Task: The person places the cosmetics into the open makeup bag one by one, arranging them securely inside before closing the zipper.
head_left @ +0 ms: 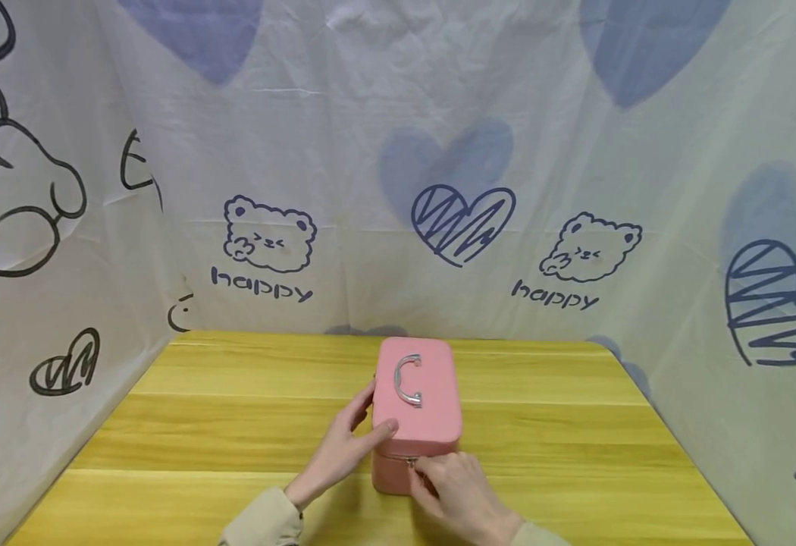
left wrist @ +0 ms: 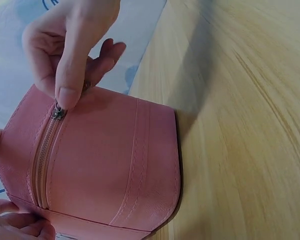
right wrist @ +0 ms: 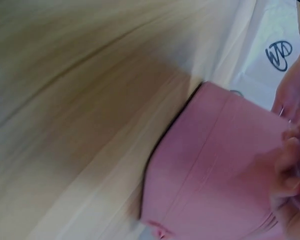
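A pink cosmetic case (head_left: pixel 432 379) with a stitched, leather-like surface stands closed on the wooden table, a silver handle (head_left: pixel 399 379) on its lid. My left hand (head_left: pixel 340 447) rests against the case's left side, its thumb on top of the lid near the front corner. At the front end my right hand (head_left: pixel 462 489) pinches the metal zipper pull (left wrist: pixel 58 113) between thumb and fingers. In the left wrist view the zipper (left wrist: pixel 42 167) runs along the seam just under the lid. The right wrist view shows the case (right wrist: pixel 225 160) beside my right fingers (right wrist: pixel 290 185).
The yellow wooden table (head_left: pixel 234 409) extends on both sides of the case. White cloth (head_left: pixel 357 152) printed with hearts and bears stands behind it and along both sides.
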Tool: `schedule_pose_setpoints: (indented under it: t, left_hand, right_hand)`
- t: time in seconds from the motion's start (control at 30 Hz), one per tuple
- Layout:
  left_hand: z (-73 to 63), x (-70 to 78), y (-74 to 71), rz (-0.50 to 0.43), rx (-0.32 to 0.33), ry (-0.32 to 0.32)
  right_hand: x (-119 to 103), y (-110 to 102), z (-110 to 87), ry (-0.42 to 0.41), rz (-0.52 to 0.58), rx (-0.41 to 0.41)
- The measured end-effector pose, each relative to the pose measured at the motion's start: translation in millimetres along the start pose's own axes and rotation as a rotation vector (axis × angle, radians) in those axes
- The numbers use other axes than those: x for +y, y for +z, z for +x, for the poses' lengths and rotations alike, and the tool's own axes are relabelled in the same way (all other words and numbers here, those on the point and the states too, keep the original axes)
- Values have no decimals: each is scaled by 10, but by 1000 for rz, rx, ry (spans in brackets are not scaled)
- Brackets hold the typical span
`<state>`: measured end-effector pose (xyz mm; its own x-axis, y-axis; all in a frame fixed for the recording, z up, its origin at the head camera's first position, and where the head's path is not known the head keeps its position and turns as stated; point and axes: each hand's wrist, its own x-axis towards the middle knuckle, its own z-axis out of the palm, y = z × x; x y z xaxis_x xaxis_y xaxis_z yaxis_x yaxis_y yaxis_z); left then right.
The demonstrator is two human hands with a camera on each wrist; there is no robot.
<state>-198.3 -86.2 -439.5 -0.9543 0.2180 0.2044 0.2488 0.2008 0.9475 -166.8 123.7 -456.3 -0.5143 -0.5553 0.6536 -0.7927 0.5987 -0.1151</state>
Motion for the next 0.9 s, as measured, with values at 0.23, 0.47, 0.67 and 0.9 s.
schedule_pose_setpoints:
  t: [0.23,0.47,0.67,0.9]
  left_hand:
    - [-7,11,-14,17,-2,-7]
    - [9,17,-29,29,-30,14]
    - [8,16,-37,29,-49,17]
    - [11,7,-36,26,-54,18]
  right_hand:
    - [180,-59,-81,-117,104,-12]
    - [277,-121,-109,-155,183,-19]
    - [342,-184,-147,-153,212,-15]
    - [507,-245,-231,-161,245,-3]
